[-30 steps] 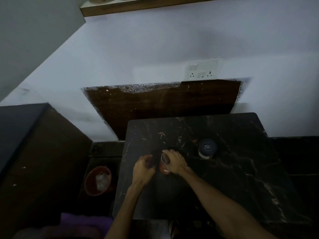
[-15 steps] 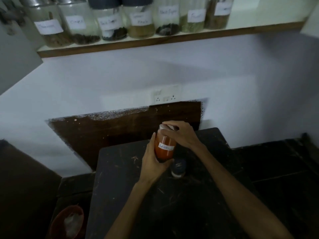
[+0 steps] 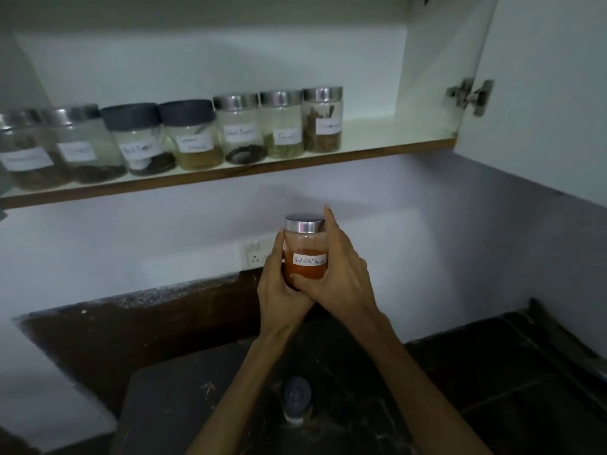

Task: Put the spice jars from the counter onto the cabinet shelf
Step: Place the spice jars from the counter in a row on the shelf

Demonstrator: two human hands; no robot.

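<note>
A glass jar of red chilli powder (image 3: pixel 304 254) with a silver lid is held upright in mid-air, below the cabinet shelf (image 3: pixel 377 134). My left hand (image 3: pixel 279 287) grips its left side and base. My right hand (image 3: pixel 341 274) wraps its right side, one finger reaching up past the lid. Several labelled spice jars (image 3: pixel 193 136) stand in a row on the shelf's left and middle; its right part is bare. A second jar with a dark lid (image 3: pixel 296 400) stands on the dark marble counter (image 3: pixel 203 405) between my forearms.
The open cabinet door (image 3: pixel 551 93) with its hinge (image 3: pixel 469 96) stands at the right. A wall socket (image 3: pixel 254 256) sits just left of the held jar. Dark backsplash runs below the white wall.
Both hands have lifted the red chilli jar from just above the counter toward the shelf. The view has tilted up, so the whole shelf and cabinet interior now show.
</note>
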